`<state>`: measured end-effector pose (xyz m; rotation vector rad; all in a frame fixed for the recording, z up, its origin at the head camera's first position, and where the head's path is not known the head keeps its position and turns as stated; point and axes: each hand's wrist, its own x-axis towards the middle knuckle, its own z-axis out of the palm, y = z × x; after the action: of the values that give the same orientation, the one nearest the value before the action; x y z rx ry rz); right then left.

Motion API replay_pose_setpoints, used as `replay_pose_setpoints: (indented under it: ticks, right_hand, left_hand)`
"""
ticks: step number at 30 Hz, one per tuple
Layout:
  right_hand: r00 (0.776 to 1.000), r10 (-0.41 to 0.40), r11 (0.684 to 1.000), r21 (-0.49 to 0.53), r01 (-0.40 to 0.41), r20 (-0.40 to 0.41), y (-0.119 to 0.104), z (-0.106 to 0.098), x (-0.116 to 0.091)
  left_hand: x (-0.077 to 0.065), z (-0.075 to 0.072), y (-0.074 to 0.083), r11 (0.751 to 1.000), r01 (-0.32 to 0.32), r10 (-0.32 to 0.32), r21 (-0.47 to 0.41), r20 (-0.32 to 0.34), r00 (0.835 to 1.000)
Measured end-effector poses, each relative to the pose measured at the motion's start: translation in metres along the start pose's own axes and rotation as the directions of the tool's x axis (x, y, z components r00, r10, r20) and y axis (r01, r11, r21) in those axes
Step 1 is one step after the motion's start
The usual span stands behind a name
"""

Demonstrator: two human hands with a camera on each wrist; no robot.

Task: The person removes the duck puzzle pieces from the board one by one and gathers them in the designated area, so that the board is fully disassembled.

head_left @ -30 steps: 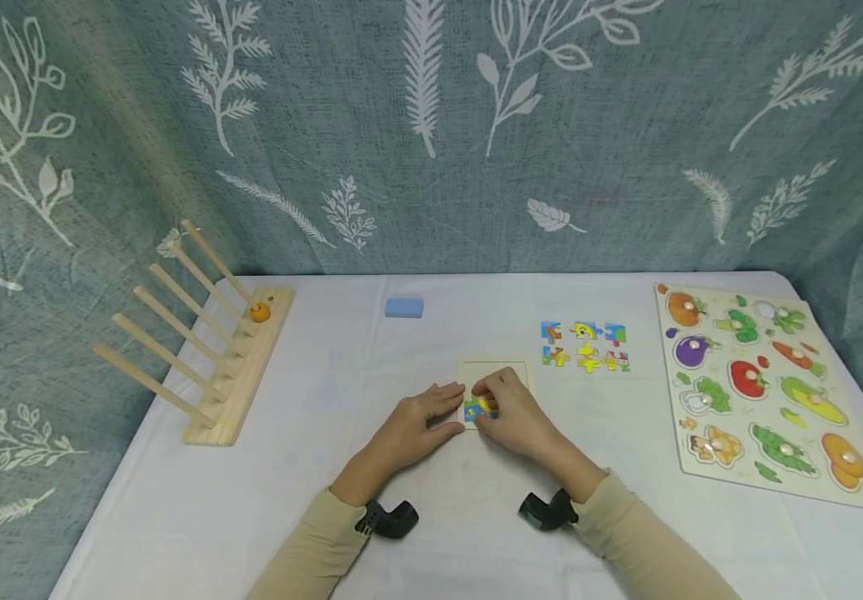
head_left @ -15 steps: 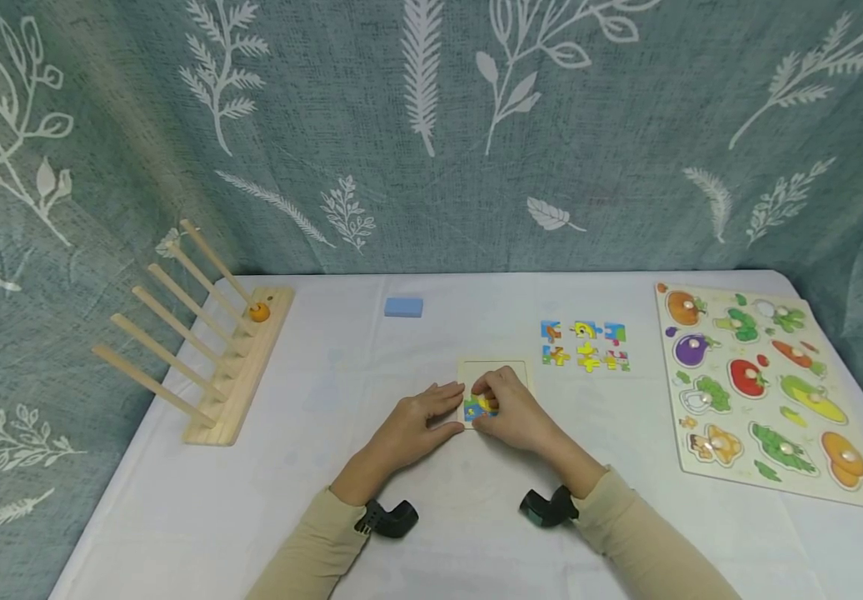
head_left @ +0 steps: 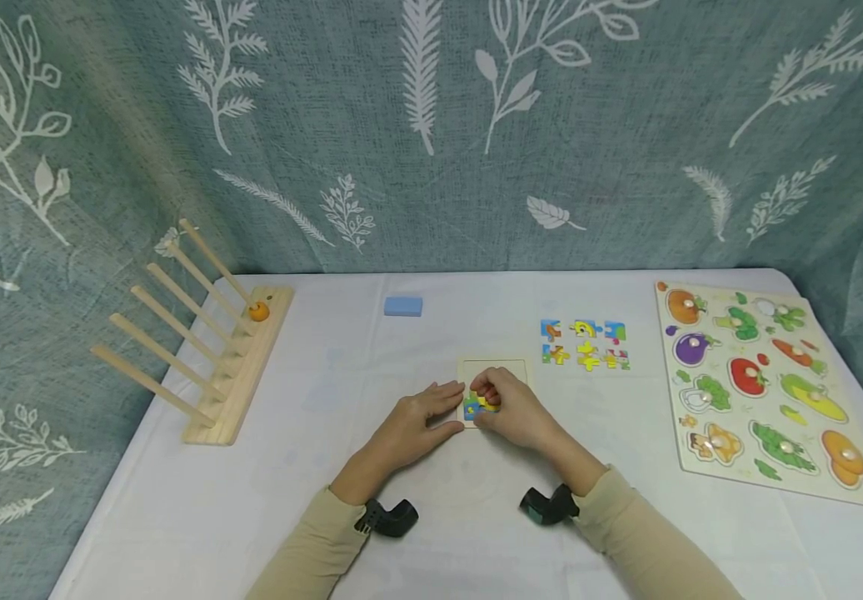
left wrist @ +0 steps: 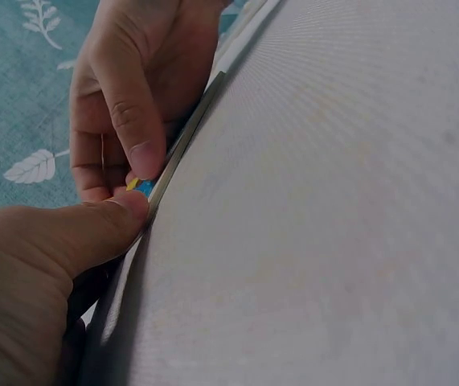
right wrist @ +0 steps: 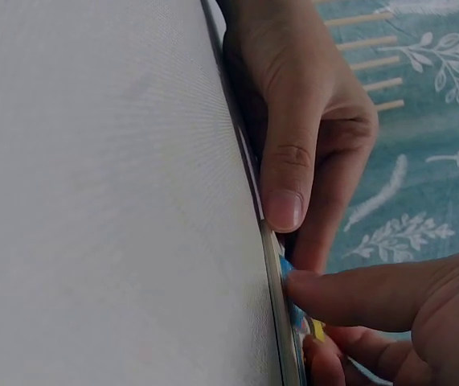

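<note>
A small square wooden puzzle board (head_left: 495, 361) lies on the white-covered table, with blue, green and yellow puzzle pieces (head_left: 471, 410) in its lower left part. My left hand (head_left: 418, 425) rests at the board's left edge, fingers extended, thumb by the lower corner. Over the board, my right hand (head_left: 520, 414) has curled fingers and pinches a yellow puzzle piece (right wrist: 318, 330), mostly hidden by the fingers. Up close in the left wrist view, my left thumb (left wrist: 104, 225) touches the board edge beside the right hand (left wrist: 145, 88).
Several loose puzzle pieces (head_left: 587, 357) lie in two rows right of the board. A vegetable peg puzzle (head_left: 769, 408) covers the table's right side. At left stands a wooden rack (head_left: 240, 375) with slanted pegs and an orange bead (head_left: 259, 312). A blue block (head_left: 403, 307) lies behind.
My right hand's fingers have shifted very slightly over the board, showing a little more of the pieces beneath. The left hand stays in place.
</note>
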<state>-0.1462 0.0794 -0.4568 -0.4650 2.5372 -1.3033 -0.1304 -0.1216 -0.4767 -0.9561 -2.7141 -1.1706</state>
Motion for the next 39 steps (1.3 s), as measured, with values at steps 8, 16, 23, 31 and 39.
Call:
replay_pose_setpoints:
  ticks: [8, 16, 23, 31, 39]
  right_hand:
    - [0.997, -0.062, 0.998, -0.002, 0.062, 0.043, 0.003, -0.004, -0.003]
    - [0.999, -0.044, 0.999, -0.002, 0.044, 0.006, 0.009, -0.004, -0.004]
    - [0.998, -0.066, 0.998, -0.023, 0.065, -0.008, 0.005, -0.007, -0.005]
    - [0.997, -0.076, 0.995, -0.065, 0.075, -0.014, 0.0, -0.011, -0.006]
    - [0.997, -0.043, 0.998, -0.057, 0.04, -0.062, 0.004, -0.028, -0.007]
  left_hand:
    - [0.0, 0.0, 0.0, 1.0, 0.016, -0.017, 0.005, 0.012, 1.0]
    - [-0.001, 0.002, -0.001, 0.999, 0.034, -0.034, 0.009, 0.022, 0.999]
    - [0.0, 0.001, 0.0, 0.999, 0.033, -0.033, 0.008, 0.025, 0.999]
    - [-0.001, 0.0, -0.001, 1.0, 0.024, -0.025, 0.02, 0.015, 1.0]
    - [-0.001, 0.0, 0.0, 0.999, 0.016, -0.016, 0.03, 0.007, 1.0]
